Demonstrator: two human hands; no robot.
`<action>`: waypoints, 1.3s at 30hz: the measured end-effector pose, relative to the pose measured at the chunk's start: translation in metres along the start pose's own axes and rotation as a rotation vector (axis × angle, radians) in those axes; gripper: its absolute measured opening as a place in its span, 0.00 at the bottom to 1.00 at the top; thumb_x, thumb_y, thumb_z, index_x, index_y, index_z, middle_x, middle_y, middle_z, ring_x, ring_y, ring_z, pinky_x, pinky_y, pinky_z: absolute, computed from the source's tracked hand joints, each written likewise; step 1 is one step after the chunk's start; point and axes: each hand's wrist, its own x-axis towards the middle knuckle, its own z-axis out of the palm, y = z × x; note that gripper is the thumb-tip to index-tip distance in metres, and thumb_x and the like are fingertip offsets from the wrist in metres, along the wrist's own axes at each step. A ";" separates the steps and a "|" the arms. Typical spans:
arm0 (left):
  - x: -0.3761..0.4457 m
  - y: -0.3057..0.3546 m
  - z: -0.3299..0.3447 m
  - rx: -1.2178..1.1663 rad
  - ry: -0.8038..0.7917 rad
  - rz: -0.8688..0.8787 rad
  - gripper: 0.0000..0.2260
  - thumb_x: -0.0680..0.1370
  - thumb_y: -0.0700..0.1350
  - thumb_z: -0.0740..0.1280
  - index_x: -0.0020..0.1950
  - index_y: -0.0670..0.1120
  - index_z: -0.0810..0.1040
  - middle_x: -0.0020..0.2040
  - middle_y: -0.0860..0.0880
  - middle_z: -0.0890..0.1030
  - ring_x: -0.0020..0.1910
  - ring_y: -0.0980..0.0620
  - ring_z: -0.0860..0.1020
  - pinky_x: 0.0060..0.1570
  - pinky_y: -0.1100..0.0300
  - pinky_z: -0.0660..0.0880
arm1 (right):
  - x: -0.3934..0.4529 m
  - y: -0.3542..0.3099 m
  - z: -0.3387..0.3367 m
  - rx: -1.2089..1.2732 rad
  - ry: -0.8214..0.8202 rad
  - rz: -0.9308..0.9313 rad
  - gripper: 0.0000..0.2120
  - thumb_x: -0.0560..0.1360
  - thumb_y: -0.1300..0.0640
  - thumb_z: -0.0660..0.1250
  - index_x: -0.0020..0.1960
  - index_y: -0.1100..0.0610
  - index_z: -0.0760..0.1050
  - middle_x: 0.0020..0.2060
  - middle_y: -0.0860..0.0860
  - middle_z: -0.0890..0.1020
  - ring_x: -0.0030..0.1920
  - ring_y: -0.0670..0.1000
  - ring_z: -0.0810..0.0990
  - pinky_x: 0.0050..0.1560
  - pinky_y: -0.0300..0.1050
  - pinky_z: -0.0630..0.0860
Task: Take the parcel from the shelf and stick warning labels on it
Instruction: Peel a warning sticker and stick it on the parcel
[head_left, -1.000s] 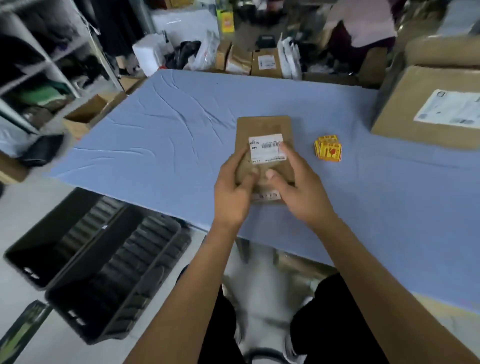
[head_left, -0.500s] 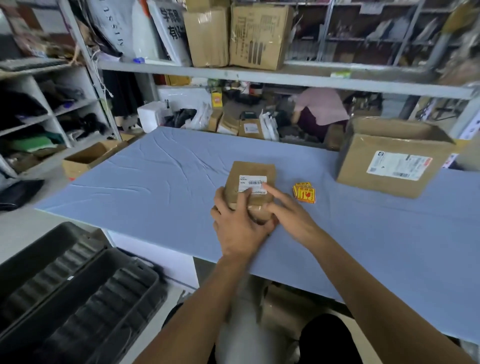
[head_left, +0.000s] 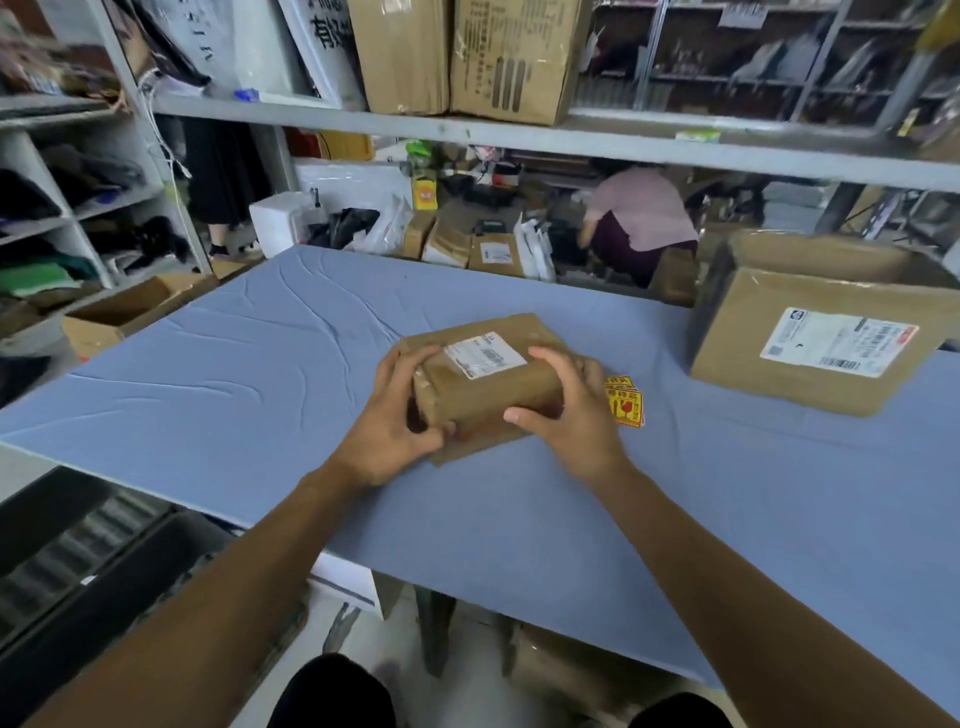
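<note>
A: Where do we find the parcel (head_left: 488, 384)?

B: We see it on the blue table (head_left: 260, 374), near the front edge and roughly at the middle of the view. It is a brown cardboard box with its long axis running from near left to far right, skewed to the table edge. Its white shipping label (head_left: 485, 355) faces up, with the near side face turned toward us.

A: How do we hold it?

B: With both hands. Our left hand (head_left: 387, 421) wraps the left end, its fingers (head_left: 410, 358) curled over the top edge and the thumb pressed on the near face. Our right hand (head_left: 571, 421) closes on the right end, fingers over the top and the thumb on the near face. Both sets of fingers are clamped on the parcel. We cannot tell whether its base rests fully on the table or is tipped up.

A: What lies nearby?

B: The yellow warning labels (head_left: 626, 405) sit on the table just beside our right hand, partly hidden by it. A larger open carton (head_left: 810, 338) stands well apart at the far right.
</note>
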 end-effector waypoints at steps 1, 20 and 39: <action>0.002 -0.005 0.000 -0.063 0.011 -0.028 0.35 0.72 0.50 0.71 0.75 0.62 0.60 0.74 0.60 0.66 0.74 0.60 0.68 0.70 0.62 0.68 | 0.002 0.002 0.007 -0.047 0.036 -0.017 0.35 0.65 0.45 0.77 0.68 0.37 0.67 0.63 0.51 0.65 0.64 0.51 0.69 0.65 0.45 0.70; -0.037 0.042 0.040 0.229 0.436 -0.391 0.39 0.74 0.47 0.71 0.79 0.49 0.53 0.69 0.39 0.67 0.64 0.36 0.73 0.56 0.49 0.74 | -0.041 0.004 -0.012 -0.063 0.000 0.048 0.38 0.74 0.58 0.72 0.77 0.57 0.57 0.67 0.59 0.74 0.63 0.56 0.76 0.61 0.55 0.77; 0.063 0.091 0.183 0.489 0.020 -0.142 0.21 0.80 0.51 0.64 0.69 0.41 0.71 0.64 0.39 0.74 0.61 0.36 0.77 0.56 0.48 0.73 | -0.005 0.070 -0.076 -0.204 0.248 0.549 0.17 0.72 0.40 0.67 0.47 0.54 0.81 0.47 0.55 0.85 0.51 0.60 0.81 0.44 0.45 0.72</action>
